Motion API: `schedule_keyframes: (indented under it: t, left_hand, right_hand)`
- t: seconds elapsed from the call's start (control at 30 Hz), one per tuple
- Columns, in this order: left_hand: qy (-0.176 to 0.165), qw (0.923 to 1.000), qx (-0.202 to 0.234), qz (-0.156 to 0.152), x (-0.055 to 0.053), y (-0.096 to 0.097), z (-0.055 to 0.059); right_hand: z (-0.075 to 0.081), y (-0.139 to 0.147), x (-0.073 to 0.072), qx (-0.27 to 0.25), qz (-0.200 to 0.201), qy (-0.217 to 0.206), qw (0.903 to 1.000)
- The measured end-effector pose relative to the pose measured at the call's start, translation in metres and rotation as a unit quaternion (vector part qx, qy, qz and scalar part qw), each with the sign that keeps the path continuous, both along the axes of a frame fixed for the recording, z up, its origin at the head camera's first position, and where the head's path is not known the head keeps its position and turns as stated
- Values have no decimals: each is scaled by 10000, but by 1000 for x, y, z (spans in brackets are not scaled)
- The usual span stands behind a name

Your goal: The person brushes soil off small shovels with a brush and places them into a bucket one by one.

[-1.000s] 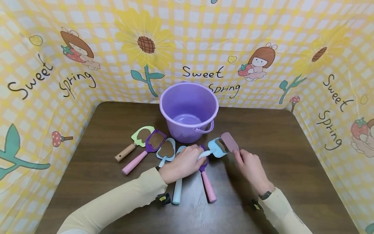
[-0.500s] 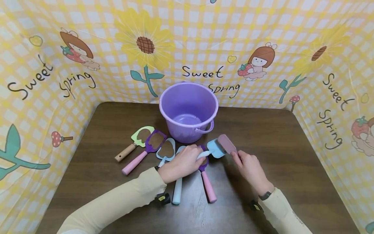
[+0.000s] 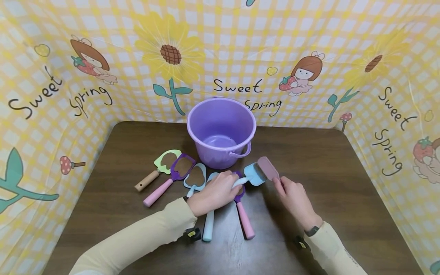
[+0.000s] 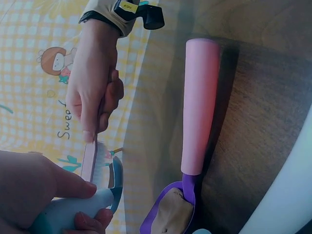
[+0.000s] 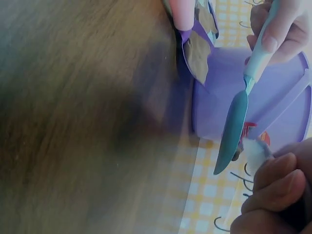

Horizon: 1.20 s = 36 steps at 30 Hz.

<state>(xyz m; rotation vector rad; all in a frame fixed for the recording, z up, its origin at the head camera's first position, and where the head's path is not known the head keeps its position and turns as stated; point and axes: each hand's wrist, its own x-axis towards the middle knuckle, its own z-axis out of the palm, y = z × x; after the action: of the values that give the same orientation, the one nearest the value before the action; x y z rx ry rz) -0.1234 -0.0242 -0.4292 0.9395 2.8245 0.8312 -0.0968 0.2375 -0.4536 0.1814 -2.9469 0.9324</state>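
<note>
to the near right of the purple bucket (image 3: 222, 158), we held the blue shovel (image 3: 252, 177) above the table (image 3: 302, 152), our left hand (image 3: 217, 193) pinching its handle (image 3: 241, 181); our right hand (image 3: 297, 200) pinched the mauve brush (image 3: 267, 168), bristles (image 4: 100, 157) toward the shovel. brushing seemed the step in hand, and the next stroke, we judged, called for a steady shovel and light pressure.

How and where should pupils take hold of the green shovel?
Probably grip the green shovel by its wooden handle, from above and the person's left: the handle slants toward the near left, uncovered, while the blade crowds the purple shovel beside it.
</note>
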Motion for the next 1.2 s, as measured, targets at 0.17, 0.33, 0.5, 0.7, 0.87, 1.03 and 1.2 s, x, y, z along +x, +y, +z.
schedule_keyframes:
  t: [0.17,0.33,0.5,0.7,0.87,1.03,1.2]
  left_hand:
    - [-86,10000,17,11,0,1,1]
    - [-125,9999,20,19,0,2,1]
    - [-119,9999,38,59,0,3,1]
    - [-123,9999,-25,67,0,3,0]
    - [-180,9998,-22,29,2,1,-2]
    - [-181,9998,48,-13,3,1,-3]
    - [-246,9996,98,-1,3,1,-5]
  right_hand:
    - [-2,-2,1,177,214,-99,9996]
    - [-3,1,-1,151,-10,-85,9998]
    - [-3,5,-3,62,-76,-87,9999]
    - [-1,5,-3,2,-187,-197,9996]
    - [-1,9,-5,112,-354,-144,9992]
    - [-3,15,-7,207,-433,-116,9988]
    - [-4,19,-8,174,-547,-178,9982]
